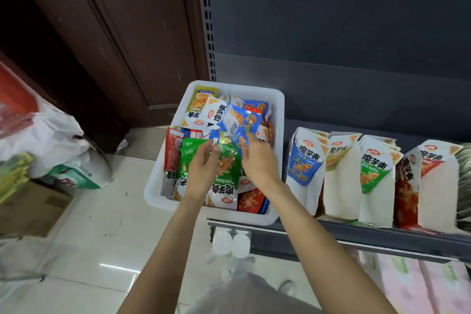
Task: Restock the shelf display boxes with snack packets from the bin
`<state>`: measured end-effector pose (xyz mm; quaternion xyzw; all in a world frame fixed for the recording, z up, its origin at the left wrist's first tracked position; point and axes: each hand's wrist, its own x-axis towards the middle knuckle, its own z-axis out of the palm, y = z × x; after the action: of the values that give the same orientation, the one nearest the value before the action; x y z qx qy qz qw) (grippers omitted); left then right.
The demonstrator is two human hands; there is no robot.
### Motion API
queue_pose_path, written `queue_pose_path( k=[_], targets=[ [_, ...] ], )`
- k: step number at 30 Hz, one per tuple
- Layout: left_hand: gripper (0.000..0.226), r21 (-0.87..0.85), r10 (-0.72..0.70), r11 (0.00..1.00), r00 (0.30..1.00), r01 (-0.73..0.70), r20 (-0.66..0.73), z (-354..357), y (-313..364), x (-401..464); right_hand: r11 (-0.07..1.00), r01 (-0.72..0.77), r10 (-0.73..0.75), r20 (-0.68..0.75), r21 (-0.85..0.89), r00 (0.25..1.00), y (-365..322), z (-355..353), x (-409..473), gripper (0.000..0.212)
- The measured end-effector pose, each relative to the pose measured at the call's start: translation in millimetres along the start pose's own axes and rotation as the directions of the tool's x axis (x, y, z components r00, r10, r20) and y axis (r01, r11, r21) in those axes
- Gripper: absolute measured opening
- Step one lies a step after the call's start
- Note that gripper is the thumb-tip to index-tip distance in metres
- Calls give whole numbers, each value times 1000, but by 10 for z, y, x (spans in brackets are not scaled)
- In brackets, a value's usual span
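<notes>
Glossy pale tile floor (84,234), dark shelf (356,234) against a grey back panel; white bin (153,186) on the shelf's left end, heaped with snack packets; 4 display boxes (341,176) stand beside it; right hand (260,160) pinches a blue packet (240,125) over the bin; left hand (201,168) rests open-fingered on a green packet (226,168).

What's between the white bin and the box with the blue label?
Nothing: in the head view only bare dark shelf separates the white bin from the blue-label box.
</notes>
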<state>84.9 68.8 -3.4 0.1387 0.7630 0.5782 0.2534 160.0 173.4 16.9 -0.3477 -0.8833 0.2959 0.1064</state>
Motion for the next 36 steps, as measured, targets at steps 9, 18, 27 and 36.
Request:
queue_pose_path(
  k=[9, 18, 27, 36],
  targets=[
    [40, -190, 117, 981, 906, -42, 406, 223, 293, -261, 375, -127, 156, 72, 918, 985, 341, -431, -484, 38],
    [39, 132, 298, 887, 768, -442, 567, 647, 410, -298, 705, 92, 283, -398, 703, 873, 819, -1080, -615, 31],
    [12, 443, 574, 506, 673, -740, 467, 1172, 231, 12, 988, -4, 87, -531, 156, 843, 1221, -917, -636, 17],
    [24, 514, 583, 486, 701, -706, 411, 1159, 261, 185, 991, -6, -70, -552, -134, 831, 1315, -681, -412, 16]
  ],
)
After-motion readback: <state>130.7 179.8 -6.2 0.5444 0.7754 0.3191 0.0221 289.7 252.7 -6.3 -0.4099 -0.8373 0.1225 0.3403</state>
